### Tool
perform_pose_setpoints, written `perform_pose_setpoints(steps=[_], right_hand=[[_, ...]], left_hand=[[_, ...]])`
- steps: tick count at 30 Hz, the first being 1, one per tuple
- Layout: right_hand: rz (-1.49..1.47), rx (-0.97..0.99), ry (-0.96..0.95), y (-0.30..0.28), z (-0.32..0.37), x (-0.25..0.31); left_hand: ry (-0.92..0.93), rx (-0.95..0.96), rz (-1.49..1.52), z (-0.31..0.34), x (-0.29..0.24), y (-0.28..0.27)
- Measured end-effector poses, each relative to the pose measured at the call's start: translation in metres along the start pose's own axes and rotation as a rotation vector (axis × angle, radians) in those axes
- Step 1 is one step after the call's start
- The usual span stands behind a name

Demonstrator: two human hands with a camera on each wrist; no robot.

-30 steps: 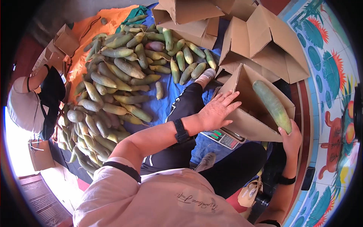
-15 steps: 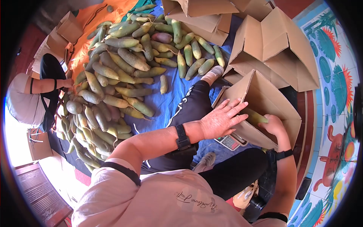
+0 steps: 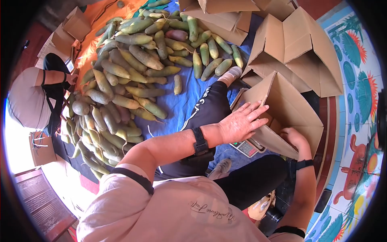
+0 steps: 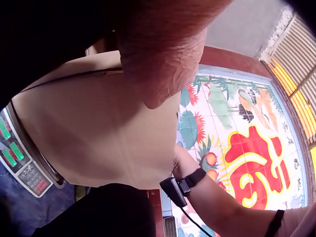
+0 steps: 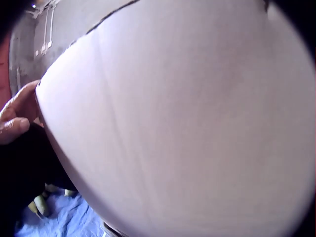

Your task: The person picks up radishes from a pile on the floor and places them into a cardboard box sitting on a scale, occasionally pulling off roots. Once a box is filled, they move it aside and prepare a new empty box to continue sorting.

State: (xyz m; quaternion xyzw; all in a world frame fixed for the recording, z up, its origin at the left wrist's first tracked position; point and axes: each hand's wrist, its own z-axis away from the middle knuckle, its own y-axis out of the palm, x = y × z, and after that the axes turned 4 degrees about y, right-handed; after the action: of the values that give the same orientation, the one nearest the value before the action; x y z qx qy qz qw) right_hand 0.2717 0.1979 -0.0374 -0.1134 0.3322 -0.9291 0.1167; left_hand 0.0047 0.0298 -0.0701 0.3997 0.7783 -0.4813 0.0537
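Observation:
An upright cardboard box (image 3: 290, 101) stands open on a digital scale (image 3: 246, 149), whose keypad and green display stick out beside it. My left hand (image 3: 244, 121) lies with fingers spread against the box's near left edge. In the left wrist view that hand (image 4: 163, 64) is at the top of the box wall. My right hand (image 3: 295, 138) reaches over the near rim into the box, its fingertips hidden behind the cardboard. The green radish it carried is out of sight, and whether the fingers still hold it I cannot tell.
A big heap of green radishes (image 3: 121, 80) covers the blue tarp (image 3: 181, 97) to the left. More open cardboard boxes (image 3: 290, 44) stand behind. Another person (image 3: 30, 94) sits beyond the heap at far left. A painted tile wall (image 3: 363, 121) borders the right side.
My right hand has lowered a green radish into the box, and the radish is now hidden. My left hand has stayed at the box edge. The other person's arm has reached to the heap.

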Motion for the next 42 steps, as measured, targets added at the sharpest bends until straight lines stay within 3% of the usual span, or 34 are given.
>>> perform_pose_setpoints(steps=[1, 3, 4, 6, 12, 14, 17, 22, 24, 30, 34, 36, 38, 40, 42], right_hand=[[0.003, 0.000, -0.003, 0.000, 0.008, 0.003], [-0.063, -0.273, -0.183, 0.001, 0.022, 0.009], [-0.061, -0.272, -0.186, 0.003, 0.032, 0.015], [-0.379, -0.457, -0.230, 0.008, 0.055, 0.038], [-0.180, -0.640, -0.355, 0.047, 0.094, 0.063], [-0.017, -0.799, -0.310, 0.060, 0.101, 0.068], [0.049, -0.866, -0.260, 0.071, 0.106, 0.061], [0.110, -1.058, -0.249, 0.081, 0.113, 0.053], [0.140, -1.099, -0.255, 0.083, 0.117, 0.056], [-0.079, -1.097, -0.466, 0.074, 0.161, 0.123], [-0.121, -1.165, -0.918, 0.060, 0.212, 0.171], [-0.101, -1.033, -1.249, 0.046, 0.232, 0.177], [-0.107, -1.175, -1.331, 0.053, 0.249, 0.185], [-0.228, -1.309, -1.395, 0.055, 0.256, 0.190], [-0.231, -1.255, -1.454, 0.049, 0.261, 0.196]], left_hand=[[-0.002, -0.011, -0.009, 0.000, -0.001, 0.000], [-0.007, -0.022, -0.022, 0.002, -0.001, 0.001], [0.002, -0.018, -0.021, 0.002, -0.002, 0.001], [0.006, -0.014, -0.022, 0.002, -0.002, 0.002], [0.052, -0.090, -0.036, 0.004, -0.002, -0.005], [0.043, -0.173, -0.036, 0.013, -0.002, -0.019], [-0.066, -0.406, -0.093, 0.037, 0.015, -0.048], [-0.480, -0.391, -0.412, 0.151, 0.074, -0.091], [-0.696, -0.295, -0.499, 0.204, 0.086, -0.105], [-1.163, -0.213, -0.657, 0.338, 0.085, -0.118], [-1.327, -0.181, -0.672, 0.371, 0.069, -0.127], [-1.332, -0.170, -0.699, 0.386, 0.067, -0.126], [-1.509, -0.195, -0.734, 0.394, 0.061, -0.128], [-1.568, -0.176, -0.736, 0.404, 0.059, -0.128], [-1.716, -0.231, -0.742, 0.409, 0.054, -0.128]])
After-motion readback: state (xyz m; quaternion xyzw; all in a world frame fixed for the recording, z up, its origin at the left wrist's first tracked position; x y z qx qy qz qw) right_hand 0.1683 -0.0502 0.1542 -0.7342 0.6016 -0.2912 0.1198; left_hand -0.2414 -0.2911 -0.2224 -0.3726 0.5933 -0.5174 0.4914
